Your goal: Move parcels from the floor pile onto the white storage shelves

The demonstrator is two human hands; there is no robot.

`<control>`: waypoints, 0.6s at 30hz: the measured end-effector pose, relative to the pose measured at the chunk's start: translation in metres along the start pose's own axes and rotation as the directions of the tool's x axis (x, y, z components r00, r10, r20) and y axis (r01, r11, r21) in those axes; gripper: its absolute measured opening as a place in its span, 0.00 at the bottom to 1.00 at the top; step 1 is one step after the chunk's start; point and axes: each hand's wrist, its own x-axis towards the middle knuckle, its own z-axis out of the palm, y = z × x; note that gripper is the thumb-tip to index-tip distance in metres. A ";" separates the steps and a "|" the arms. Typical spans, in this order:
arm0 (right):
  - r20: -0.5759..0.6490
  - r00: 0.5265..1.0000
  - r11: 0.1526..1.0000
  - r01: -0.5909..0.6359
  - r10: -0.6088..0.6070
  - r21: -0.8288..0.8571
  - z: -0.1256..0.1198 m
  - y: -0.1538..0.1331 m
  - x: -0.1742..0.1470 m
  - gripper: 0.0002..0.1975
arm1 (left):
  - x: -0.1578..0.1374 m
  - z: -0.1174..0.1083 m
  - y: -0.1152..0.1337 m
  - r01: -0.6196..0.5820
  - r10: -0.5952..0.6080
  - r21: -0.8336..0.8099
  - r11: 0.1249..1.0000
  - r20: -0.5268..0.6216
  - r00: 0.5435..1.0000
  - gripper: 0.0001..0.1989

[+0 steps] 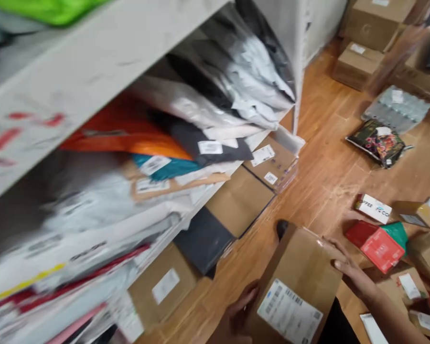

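Observation:
A brown cardboard box (306,267) with a white shipping label on its upper face is held low in front of me, tilted. My left hand (241,310) grips its left side, fingers curled against the cardboard. On the far right edge, my right hand (344,263) is closed around the corner, its thumb on the side. To the left of the box stands a white shelf (103,71) packed with mailing bags. An orange bag (125,129), a dark grey bag (200,138) and a teal bag (168,167) lie on it.
Boxes line the floor under the shelf, among them a dark box (206,239) and a labelled carton (165,286). At right lie a red box (376,243), a white box (373,208) and a flowered bag (378,143). Large cartons (376,24) are stacked at the back.

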 end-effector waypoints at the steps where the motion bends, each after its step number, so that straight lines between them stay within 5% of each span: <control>1: -0.031 0.999 0.999 -0.032 0.032 -0.010 0.008 0.011 -0.004 0.41 | -0.011 -0.010 -0.008 0.011 -0.011 -0.001 1.000 0.019 1.000 0.41; 4: -0.123 0.984 0.992 -0.129 0.130 0.014 0.035 0.063 -0.017 0.39 | -0.037 -0.045 -0.036 0.097 -0.099 -0.083 0.992 -0.024 0.995 0.41; 9: -0.252 0.946 0.972 -0.167 0.206 0.167 0.099 0.188 -0.031 0.34 | -0.063 -0.126 -0.068 0.046 -0.149 -0.319 0.947 -0.306 0.940 0.35; 12: -0.245 0.956 0.955 -0.087 0.159 0.282 0.159 0.248 -0.013 0.29 | -0.053 -0.191 -0.054 0.026 -0.168 -0.297 0.955 -0.464 0.870 0.34; 16: -0.271 0.962 0.901 0.106 0.014 0.420 0.256 0.298 0.047 0.24 | -0.026 -0.275 -0.022 -0.193 -0.007 -0.249 0.949 -0.629 0.778 0.36; 18: -0.314 0.949 0.868 0.177 -0.026 0.463 0.297 0.315 0.079 0.22 | -0.020 -0.302 -0.019 -0.205 -0.070 -0.309 0.929 -0.689 0.722 0.33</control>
